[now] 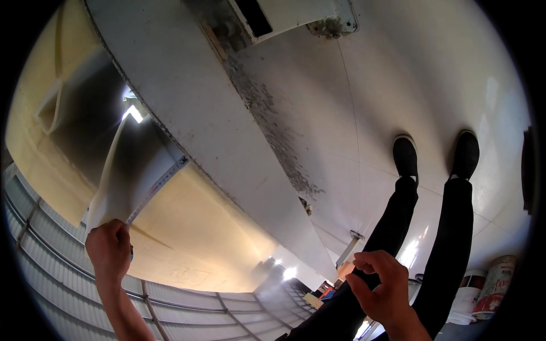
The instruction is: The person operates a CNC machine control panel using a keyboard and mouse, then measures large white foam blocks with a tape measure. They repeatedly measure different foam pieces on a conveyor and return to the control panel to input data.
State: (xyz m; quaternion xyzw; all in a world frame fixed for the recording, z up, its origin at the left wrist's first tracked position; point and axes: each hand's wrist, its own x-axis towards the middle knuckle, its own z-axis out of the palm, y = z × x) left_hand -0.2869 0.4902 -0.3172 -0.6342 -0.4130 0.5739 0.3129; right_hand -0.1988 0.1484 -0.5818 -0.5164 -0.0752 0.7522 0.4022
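My left hand (108, 249) is closed around the case of a tape measure; only a bit of teal shows beside the fingers. From it the white tape blade (156, 188) runs up and to the right across a pale cream sheet (196, 227). The blade's dark tip meets the edge of a long grey-white beam (196, 108). Lower right, my right hand (382, 284) hovers over my legs, its fingers curled, thumb apart, nothing held.
The beam slants from upper left to lower centre, with a dark scuffed strip (267, 131) along it. My feet in black shoes (405, 154) stand on a glossy pale floor (398, 68). Paint-type buckets (495, 287) stand lower right. Corrugated wall panels (187, 307) show lower left.
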